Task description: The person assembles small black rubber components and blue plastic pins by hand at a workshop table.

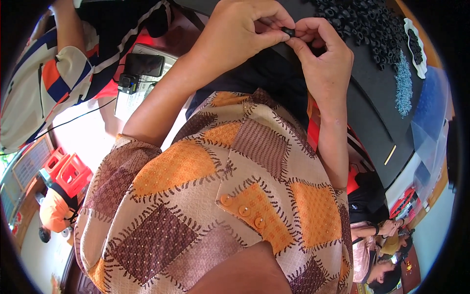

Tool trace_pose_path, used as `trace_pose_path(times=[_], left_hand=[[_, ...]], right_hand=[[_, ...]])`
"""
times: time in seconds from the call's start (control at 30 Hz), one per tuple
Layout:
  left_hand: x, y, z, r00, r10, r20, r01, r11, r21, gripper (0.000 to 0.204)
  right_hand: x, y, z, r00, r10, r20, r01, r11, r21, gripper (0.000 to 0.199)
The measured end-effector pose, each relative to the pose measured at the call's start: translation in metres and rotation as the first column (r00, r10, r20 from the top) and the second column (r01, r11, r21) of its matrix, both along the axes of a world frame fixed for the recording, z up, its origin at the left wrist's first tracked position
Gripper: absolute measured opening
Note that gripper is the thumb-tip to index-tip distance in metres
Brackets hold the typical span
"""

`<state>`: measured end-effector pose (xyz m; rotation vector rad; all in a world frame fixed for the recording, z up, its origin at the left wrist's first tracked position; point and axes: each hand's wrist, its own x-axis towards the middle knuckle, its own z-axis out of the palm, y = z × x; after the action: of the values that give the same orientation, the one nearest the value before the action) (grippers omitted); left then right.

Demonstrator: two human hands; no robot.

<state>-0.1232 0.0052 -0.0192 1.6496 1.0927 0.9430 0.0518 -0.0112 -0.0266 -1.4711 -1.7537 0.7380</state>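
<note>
At the top middle, a small black rounded piece, likely rubber or plastic, is pinched between my two hands. The thumb and fingers of my left hand close on it from the left. My right hand has its thumb and curled fingertips on the piece from the right. Both hands are over the near edge of a dark table. To the right of my right hand lies a big heap of small black hollow pieces. Just beyond that heap's lower edge is a pile of tiny light-blue beads.
A white tray with small black bits stands at the far right, beside clear plastic sheeting. A thin yellowish stick lies on the table. At left are a phone, a seated person and red stools.
</note>
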Motion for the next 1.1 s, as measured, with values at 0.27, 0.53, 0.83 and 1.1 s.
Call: trace_pose_path(times=[0.27, 0.53, 0.83, 1.1], left_hand=[[0.001, 0.000, -0.004, 0.999, -0.040, -0.037, 0.047, 0.978, 0.205, 0.013], [0.000, -0.001, -0.012, 0.986, 0.067, -0.150, -0.010, 0.935, 0.355, 0.019], [-0.004, 0.002, -0.022, 0.934, 0.173, -0.313, 0.076, 0.760, 0.646, 0.021], [0.002, 0.006, -0.029, 0.964, 0.116, -0.238, 0.016, 0.871, 0.491, 0.017]], right_hand=[[0.011, 0.003, 0.016, 0.993, 0.089, -0.072, -0.100, 0.981, -0.169, 0.014], [0.008, 0.002, 0.005, 0.993, 0.071, -0.095, -0.082, 0.990, -0.114, 0.011], [0.014, 0.010, 0.031, 0.842, 0.266, -0.469, -0.116, 0.939, 0.323, 0.011], [0.029, 0.018, 0.094, 0.779, 0.546, 0.308, -0.614, 0.762, 0.204, 0.015]])
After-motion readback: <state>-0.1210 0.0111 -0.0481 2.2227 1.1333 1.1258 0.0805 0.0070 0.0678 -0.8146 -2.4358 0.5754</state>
